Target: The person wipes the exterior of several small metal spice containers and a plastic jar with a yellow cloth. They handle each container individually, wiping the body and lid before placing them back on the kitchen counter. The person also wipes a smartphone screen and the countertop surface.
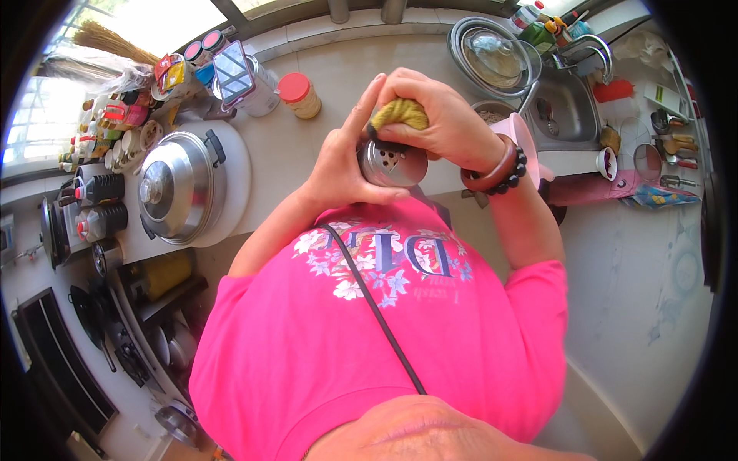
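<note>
Held in my left hand is a metal container with a cluster of holes in its top, like a shaker. The thumb lies along the near side and the fingers reach up the left side. My right hand pinches a folded yellow-green scrubbing cloth with a dark edge. The cloth presses at the container's far rim. Both hands are close together in front of my chest, above the counter's front edge. The fingers hide much of the container's body.
A lidded steel steamer pot stands on the left. Farther back are a red-lidded jar and a phone propped against a can. At right, stacked basins, a pink plastic vessel and a steel sink line the counter.
</note>
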The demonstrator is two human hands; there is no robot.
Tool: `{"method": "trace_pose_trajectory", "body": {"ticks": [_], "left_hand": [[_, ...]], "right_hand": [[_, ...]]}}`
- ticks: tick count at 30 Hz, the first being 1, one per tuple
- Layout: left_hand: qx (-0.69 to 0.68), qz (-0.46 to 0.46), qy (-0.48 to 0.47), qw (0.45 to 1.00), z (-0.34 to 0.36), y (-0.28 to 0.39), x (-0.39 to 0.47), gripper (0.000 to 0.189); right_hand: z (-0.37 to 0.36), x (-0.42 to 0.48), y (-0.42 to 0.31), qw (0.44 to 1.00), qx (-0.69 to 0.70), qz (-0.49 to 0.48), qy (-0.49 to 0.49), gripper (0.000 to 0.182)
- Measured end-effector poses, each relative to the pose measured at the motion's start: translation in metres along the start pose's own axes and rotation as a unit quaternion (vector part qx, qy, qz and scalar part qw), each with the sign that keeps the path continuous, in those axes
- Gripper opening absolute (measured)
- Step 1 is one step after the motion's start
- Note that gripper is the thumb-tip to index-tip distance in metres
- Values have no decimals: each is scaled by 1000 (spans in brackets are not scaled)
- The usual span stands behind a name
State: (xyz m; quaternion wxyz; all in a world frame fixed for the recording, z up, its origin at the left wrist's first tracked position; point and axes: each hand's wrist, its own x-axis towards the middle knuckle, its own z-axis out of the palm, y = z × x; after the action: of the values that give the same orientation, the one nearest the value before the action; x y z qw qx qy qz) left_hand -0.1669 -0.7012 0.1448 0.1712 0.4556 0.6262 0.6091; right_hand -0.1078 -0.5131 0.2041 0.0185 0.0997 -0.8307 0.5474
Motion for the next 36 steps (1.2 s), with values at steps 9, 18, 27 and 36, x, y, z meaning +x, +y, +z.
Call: {"method": "trace_pose_trajectory", "body": {"ticks": [9, 18, 27, 36], "left_hand": [[42, 37, 7, 998, 3, -1, 3, 130], [-59, 0, 59, 996, -20, 9, -2, 130], [11, -6, 22, 1000, -30, 16, 1, 126], [127, 39, 6, 991, -38, 18, 2, 125]], "right_hand": [[3, 4, -4, 995, -49, -87, 7, 19], [-17, -17, 35, 994, 24, 4, 104, 17], [2, 11, -10, 974, -93, -186, 92, 21], [21, 24, -18, 979, -38, -194, 51, 18]]}}
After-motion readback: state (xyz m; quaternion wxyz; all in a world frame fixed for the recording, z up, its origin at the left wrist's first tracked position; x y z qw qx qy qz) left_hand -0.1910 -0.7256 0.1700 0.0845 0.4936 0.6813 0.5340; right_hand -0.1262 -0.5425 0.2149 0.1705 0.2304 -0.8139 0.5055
